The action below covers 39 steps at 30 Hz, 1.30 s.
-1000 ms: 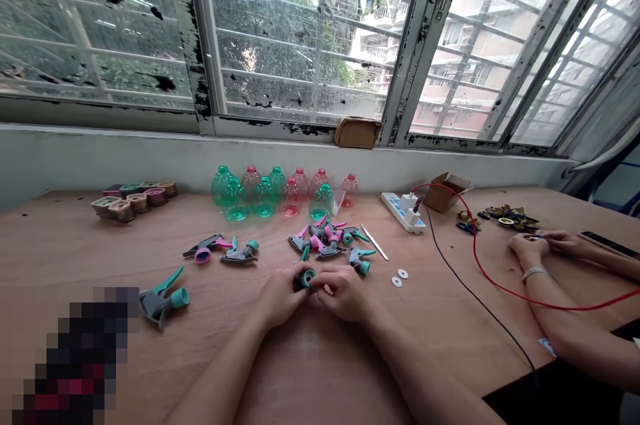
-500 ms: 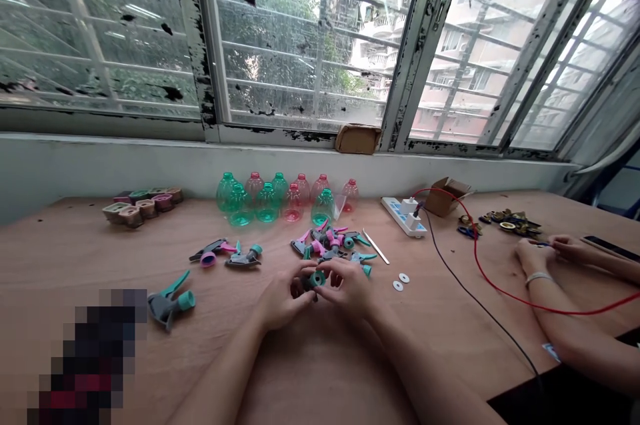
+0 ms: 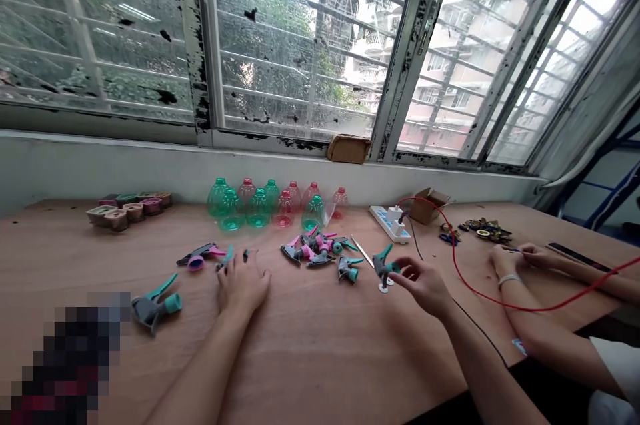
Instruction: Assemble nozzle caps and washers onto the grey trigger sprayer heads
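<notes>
My left hand (image 3: pixel 243 284) lies flat on the wooden table (image 3: pixel 320 352), fingers spread over a grey and teal spray head (image 3: pixel 226 258) that it partly hides. My right hand (image 3: pixel 424 284) is out to the right, fingers pinched on a grey spray head with a teal trigger (image 3: pixel 384 266), held upright just above a white washer (image 3: pixel 383 289). Between my hands lies a pile of grey, pink and teal spray heads (image 3: pixel 320 248).
Green and pink bottles (image 3: pixel 265 204) stand in a row by the wall. Small pots (image 3: pixel 127 206) sit at far left, a teal spray head (image 3: pixel 154 304) at near left. A power strip (image 3: pixel 390 222), red wire (image 3: pixel 475 278) and another person's hands (image 3: pixel 520 256) are at right.
My hands were together on one teal-capped spray head in front of me. They have parted: the right carried it to the right, the left went left onto another spray head.
</notes>
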Available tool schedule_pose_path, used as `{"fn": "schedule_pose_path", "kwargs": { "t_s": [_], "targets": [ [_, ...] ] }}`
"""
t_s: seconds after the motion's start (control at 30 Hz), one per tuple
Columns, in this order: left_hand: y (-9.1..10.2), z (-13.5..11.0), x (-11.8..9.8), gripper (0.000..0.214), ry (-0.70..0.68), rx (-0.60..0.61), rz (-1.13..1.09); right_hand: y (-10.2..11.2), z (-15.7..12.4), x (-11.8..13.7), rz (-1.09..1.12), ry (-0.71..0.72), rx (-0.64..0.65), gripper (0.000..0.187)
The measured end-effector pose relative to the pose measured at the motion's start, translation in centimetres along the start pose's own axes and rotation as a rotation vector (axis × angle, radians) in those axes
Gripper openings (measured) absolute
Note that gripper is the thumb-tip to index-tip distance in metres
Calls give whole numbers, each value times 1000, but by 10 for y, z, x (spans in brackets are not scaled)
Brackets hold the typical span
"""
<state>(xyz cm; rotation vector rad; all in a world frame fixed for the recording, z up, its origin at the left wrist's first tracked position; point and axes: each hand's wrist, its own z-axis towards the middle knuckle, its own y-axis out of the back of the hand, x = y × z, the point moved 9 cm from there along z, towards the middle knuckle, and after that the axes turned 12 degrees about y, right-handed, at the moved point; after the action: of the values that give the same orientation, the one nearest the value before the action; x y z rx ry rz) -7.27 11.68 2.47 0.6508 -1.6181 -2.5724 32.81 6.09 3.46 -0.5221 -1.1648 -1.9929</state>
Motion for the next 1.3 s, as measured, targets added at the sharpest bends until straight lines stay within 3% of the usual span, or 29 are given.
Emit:
{"fn": "schedule_pose_path", "kwargs": {
  "t_s": [0.13, 0.3, 0.57, 0.8, 0.97, 1.13, 1.3],
  "targets": [
    [-5, -5, -8, 41, -83, 24, -27, 27, -19, -50, 107, -157, -180, 46],
    [-6, -10, -15, 31, -149, 77, -5, 8, -36, -86, 178, -294, -123, 49],
    [-1, -19, -21, 29, -208, 103, 21, 17, -31, -96, -59, -261, -147, 32],
    [-3, -21, -21, 28, -232, 96, 31, 7, -26, -96, -150, -251, -2, 30],
    [-6, -21, -21, 26, -231, 93, 28, 6, -12, -63, -195, -182, -38, 35],
    [-7, -20, -19, 31, -238, 87, -7, -43, 31, 2, -148, 26, -8, 35],
    [-5, -18, -15, 38, -221, 80, -14, -92, 61, 36, -172, 140, 67, 36]
  ]
}}
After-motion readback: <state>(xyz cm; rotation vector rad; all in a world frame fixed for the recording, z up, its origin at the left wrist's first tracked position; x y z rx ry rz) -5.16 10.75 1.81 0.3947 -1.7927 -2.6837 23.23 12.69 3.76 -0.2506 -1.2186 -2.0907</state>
